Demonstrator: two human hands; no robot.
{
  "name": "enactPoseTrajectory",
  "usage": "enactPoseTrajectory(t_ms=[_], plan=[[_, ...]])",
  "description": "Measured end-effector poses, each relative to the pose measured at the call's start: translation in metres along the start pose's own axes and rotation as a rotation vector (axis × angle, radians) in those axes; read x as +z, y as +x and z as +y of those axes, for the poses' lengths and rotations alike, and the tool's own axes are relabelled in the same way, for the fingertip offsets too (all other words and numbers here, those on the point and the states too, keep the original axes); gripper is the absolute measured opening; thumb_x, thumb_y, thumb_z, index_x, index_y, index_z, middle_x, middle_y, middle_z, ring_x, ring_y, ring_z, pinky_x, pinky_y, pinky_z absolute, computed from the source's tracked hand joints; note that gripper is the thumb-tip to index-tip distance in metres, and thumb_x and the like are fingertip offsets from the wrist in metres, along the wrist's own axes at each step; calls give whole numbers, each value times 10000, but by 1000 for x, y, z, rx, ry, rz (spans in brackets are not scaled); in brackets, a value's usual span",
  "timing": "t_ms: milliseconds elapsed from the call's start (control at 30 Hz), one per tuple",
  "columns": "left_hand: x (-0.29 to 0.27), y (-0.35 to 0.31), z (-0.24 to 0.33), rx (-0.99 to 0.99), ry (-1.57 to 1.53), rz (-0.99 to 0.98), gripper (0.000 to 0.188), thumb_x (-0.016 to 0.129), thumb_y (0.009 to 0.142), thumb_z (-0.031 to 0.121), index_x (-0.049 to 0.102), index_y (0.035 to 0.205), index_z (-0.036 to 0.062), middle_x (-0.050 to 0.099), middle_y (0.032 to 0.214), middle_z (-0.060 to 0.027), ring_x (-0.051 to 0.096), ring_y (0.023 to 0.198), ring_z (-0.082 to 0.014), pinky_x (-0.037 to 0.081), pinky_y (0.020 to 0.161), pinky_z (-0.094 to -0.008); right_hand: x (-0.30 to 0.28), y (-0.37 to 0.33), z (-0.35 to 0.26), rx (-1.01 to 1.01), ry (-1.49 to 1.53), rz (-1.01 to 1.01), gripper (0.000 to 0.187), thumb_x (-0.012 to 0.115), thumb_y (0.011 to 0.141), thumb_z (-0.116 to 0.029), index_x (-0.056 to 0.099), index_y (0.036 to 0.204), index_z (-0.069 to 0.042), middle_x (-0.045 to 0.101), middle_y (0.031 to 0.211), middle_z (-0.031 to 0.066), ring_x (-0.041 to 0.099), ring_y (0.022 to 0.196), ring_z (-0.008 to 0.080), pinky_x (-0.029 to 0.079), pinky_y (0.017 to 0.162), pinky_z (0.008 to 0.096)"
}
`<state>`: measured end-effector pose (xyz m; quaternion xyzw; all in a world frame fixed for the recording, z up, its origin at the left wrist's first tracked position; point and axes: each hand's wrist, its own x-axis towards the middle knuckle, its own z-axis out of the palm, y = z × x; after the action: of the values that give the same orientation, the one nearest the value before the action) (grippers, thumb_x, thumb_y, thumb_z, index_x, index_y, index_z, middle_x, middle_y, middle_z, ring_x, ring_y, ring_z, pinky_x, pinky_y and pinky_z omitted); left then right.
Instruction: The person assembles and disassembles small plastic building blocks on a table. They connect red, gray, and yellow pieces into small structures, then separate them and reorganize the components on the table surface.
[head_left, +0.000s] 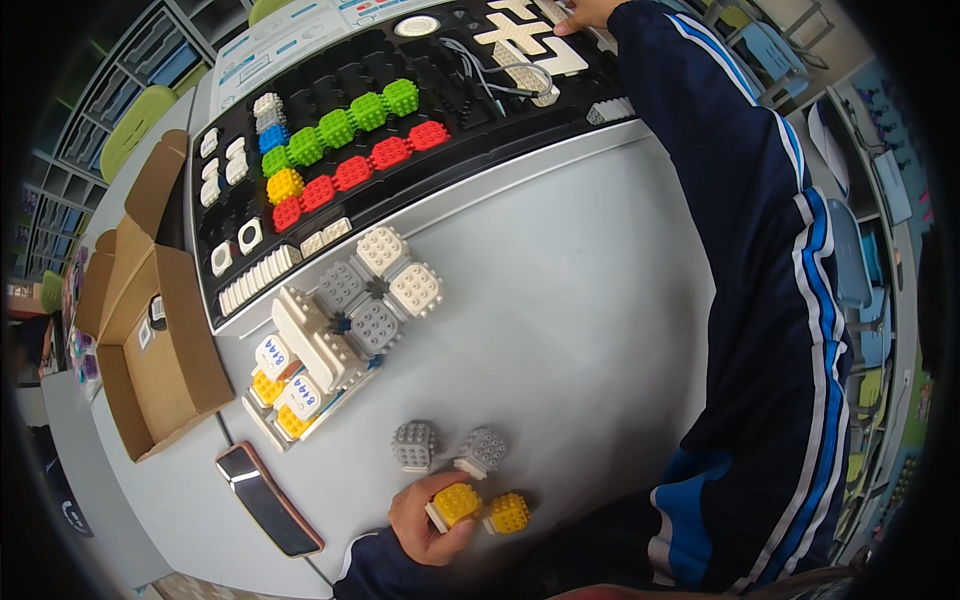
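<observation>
My left hand [425, 522] is closed around a yellow studded block [458, 503] with a white piece on its side, low over the near part of the table. A second yellow studded block [509, 513] sits just right of it. Two grey studded blocks [414, 445] stand beyond the fingers. Stretched far forward, my right hand [590, 14] is at the back of the black tray [560, 130], beside white flat connector pieces [520, 35]. The picture's edge cuts off most of its fingers, so its grip is hidden.
An assembled model [320, 345] of white, grey and yellow blocks stands left of centre. The tray also holds green blocks [336, 128], red blocks [353, 172] and a grey cable [490, 65]. An opened cardboard box [165, 340] and a phone [270, 500] lie at the left.
</observation>
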<state>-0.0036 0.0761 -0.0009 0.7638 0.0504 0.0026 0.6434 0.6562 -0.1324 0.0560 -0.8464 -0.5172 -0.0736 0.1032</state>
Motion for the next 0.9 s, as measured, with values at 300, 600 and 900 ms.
enactPoseTrajectory(t_ms=[300, 600, 900], plan=[[0, 1, 3, -10, 6, -8, 428, 722, 815, 258, 593, 1120, -13, 699, 870, -131, 704, 756, -260, 545, 695, -328, -1, 5, 10, 98, -59, -71, 673, 866, 609, -294, 659, 1202, -54, 646, 1195, 195, 602, 1119, 364, 469, 961, 409], [1, 2, 4, -4, 6, -1, 424, 721, 821, 264, 596, 1114, -16, 699, 882, -139, 701, 764, -261, 541, 704, -328, -15, -14, -7, 47, 64, -63, 303, 790, 728, -265, 749, 938, -50, 699, 1046, 159, 664, 966, 292, 519, 824, 389], [6, 2, 13, -11, 65, 27, 466, 649, 876, 368, 586, 1114, -27, 680, 827, -108, 659, 735, -193, 513, 688, -292, -23, -48, -149, 249, 202, -70, 256, 680, 883, -257, 704, 847, -5, 642, 616, 60, 599, 569, 135, 474, 579, 293]])
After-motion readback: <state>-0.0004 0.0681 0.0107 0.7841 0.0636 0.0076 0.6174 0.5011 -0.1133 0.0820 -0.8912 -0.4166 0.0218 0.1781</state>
